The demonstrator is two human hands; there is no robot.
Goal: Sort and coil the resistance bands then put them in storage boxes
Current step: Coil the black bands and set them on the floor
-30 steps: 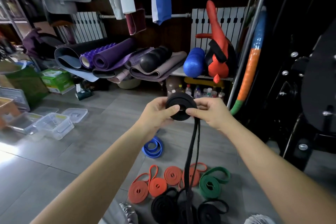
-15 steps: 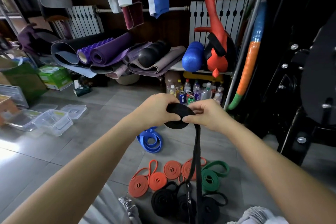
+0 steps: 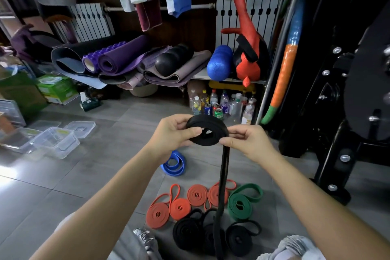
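Left hand (image 3: pixel 175 133) and right hand (image 3: pixel 249 143) each pinch an edge of the black band coil (image 3: pixel 207 130), held in the air over the floor (image 3: pixel 105 164), 2 limp strands (image 3: pixel 223 175) dangling; light, springy rubber, probably unwinds unless gripped across its rim.

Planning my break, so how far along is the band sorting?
Done: four orange rubber bands, one green band and three black bands lie coiled on the floor, grouped by colour. In hand: left hand and right hand grip a part-wound black band coil, its tail hanging loose. Left: the blue band looks loosely folded, and no bands show in the clear plastic boxes.
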